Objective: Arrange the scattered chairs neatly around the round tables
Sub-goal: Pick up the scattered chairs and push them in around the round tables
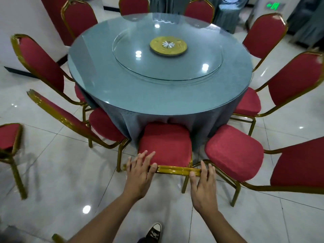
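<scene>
One head-worn wide-angle view looks forward and down from close above a chair back (175,170), facing the round table (157,71) beyond.

Red-cushioned, gold-framed chair (164,142) stands upright, seat tucked against the grey-draped round table (122,71).
</scene>
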### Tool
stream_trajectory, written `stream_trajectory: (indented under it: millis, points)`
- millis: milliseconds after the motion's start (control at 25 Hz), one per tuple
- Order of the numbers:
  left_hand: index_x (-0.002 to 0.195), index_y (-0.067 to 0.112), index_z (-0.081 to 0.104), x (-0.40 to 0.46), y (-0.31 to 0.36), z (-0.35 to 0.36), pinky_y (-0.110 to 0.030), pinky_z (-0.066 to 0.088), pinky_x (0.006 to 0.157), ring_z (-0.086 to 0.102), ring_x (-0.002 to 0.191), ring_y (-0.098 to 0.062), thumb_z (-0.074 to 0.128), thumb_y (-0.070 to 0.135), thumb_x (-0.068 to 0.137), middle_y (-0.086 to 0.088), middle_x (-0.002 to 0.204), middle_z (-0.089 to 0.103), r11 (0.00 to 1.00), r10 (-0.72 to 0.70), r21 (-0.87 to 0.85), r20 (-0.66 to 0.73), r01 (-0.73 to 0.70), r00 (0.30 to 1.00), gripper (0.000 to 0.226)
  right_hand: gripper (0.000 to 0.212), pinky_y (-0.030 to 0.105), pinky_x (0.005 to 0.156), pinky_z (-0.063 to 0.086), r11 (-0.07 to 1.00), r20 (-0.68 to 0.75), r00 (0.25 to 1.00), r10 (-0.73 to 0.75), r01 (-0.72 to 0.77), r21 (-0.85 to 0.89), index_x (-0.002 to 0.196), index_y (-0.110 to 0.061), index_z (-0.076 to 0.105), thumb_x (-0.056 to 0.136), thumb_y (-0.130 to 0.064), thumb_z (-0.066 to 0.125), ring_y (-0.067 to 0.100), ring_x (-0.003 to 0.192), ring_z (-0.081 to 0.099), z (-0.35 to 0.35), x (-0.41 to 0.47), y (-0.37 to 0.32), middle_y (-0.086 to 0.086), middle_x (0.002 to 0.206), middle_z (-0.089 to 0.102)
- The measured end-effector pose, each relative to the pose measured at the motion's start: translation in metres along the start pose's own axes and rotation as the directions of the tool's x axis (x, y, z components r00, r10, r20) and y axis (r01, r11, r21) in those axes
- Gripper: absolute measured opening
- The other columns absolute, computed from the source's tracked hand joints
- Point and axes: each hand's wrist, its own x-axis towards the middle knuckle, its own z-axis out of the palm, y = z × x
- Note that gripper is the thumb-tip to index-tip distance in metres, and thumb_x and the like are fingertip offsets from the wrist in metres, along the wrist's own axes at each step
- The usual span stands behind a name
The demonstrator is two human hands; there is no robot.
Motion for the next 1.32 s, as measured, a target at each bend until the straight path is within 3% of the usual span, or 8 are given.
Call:
stream_trajectory:
  millis: [280,480,560,680,880,1120,1320]
  points:
    - [0.145,0.039,0.044,0.035,-0.009,0.000,-0.049,0.016,0.121,0.035,0.143,-0.012,0.008,0.068,0.099,0.009,0.151,0.044,0.998,0.057,-0.034,-0.050,-0.059,0.997,0.065,0.081,0.053,0.123,0.015,1.000,-0.014,1.000,0.016,-0.016,0.005,0.155,-0.030,0.023,0.091,-0.078,0.008,0.023,0.154,0.002,0.005,0.037,-0.012,0.011,0.165,0.015]
    - [0.139,0.035,0.050,0.037,-0.003,-0.006,-0.043,0.017,0.117,0.039,0.136,-0.015,0.010,0.069,0.095,0.008,0.142,0.051,0.998,-0.027,0.057,0.086,0.022,0.996,0.069,0.084,0.048,0.123,0.018,0.999,0.094,0.995,0.019,-0.014,-0.045,0.151,-0.032,0.030,0.088,-0.082,0.005,0.023,0.152,0.008,-0.005,0.040,-0.006,0.006,0.161,0.023]
    - [0.134,0.032,0.053,0.045,0.019,-0.006,-0.043,0.028,0.111,0.048,0.127,-0.020,0.024,0.056,0.100,0.003,0.131,0.059,0.989,-0.115,0.102,0.112,0.104,0.987,0.051,0.076,0.044,0.119,0.026,0.999,0.182,0.983,-0.012,0.018,-0.030,0.146,-0.034,0.037,0.091,-0.080,0.013,0.020,0.147,0.020,-0.018,0.044,0.000,-0.001,0.152,0.034]
    - [0.132,0.032,0.048,0.053,0.076,0.008,-0.042,0.038,0.104,0.054,0.116,-0.017,0.035,0.046,0.102,0.008,0.119,0.060,0.993,-0.006,0.115,0.150,-0.011,0.989,0.035,0.046,0.032,0.106,0.040,0.995,0.263,0.961,-0.090,0.076,0.061,0.141,-0.035,0.043,0.101,-0.057,0.037,0.008,0.130,0.042,-0.046,0.051,0.019,-0.014,0.137,0.045]
    - [0.124,0.036,0.050,0.047,0.192,0.061,-0.030,0.040,0.093,0.048,0.104,-0.010,0.044,0.039,0.101,0.013,0.114,0.052,0.977,0.189,0.065,0.175,-0.203,0.966,0.023,0.025,0.030,0.097,0.046,0.988,0.025,0.996,-0.088,0.084,0.129,0.124,-0.035,0.054,0.099,-0.030,0.052,0.004,0.111,0.049,-0.122,0.056,0.077,-0.017,0.121,0.052]
    - [0.114,0.030,0.058,0.007,0.340,0.145,-0.036,0.046,0.092,0.051,0.100,-0.014,0.048,0.030,0.101,0.007,0.108,0.056,0.966,0.253,0.008,0.203,-0.260,0.946,0.016,0.024,0.037,0.098,0.049,0.981,-0.167,0.984,-0.068,0.096,0.168,0.122,-0.023,0.061,0.099,-0.021,0.055,0.015,0.109,0.055,-0.247,0.060,0.194,-0.004,0.122,0.060]
    - [0.112,0.029,0.059,-0.014,0.439,0.201,-0.033,0.048,0.093,0.052,0.100,-0.010,0.052,0.028,0.100,0.011,0.108,0.057,0.937,0.349,-0.086,0.219,-0.339,0.911,0.015,0.023,0.038,0.094,0.052,0.978,-0.255,0.966,-0.047,0.097,0.185,0.119,-0.022,0.063,0.098,-0.016,0.057,0.012,0.108,0.056,-0.325,0.069,0.282,-0.005,0.117,0.061]
